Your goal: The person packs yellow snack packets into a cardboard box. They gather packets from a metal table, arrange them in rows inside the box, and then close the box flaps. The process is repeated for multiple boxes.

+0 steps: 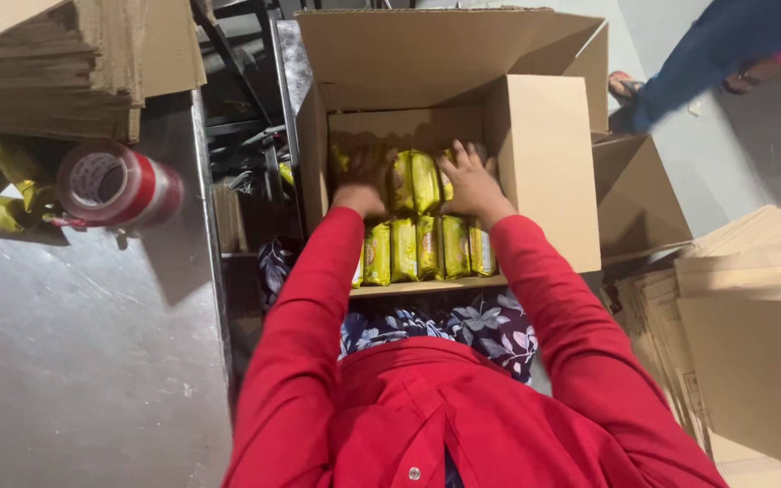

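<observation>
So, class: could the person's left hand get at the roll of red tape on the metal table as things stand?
Probably yes. The left hand rests on yellow packets inside the open carton, not trapped; the tape roll lies on the metal table to that side, with nothing over it.

Scuffed steel table (74, 361) left; grey floor (752, 136); flattened cardboard (752, 298) right.

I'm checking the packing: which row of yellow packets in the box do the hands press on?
The far row: the left hand and right hand flank it. The near row, by the box front edge, lies untouched.
</observation>
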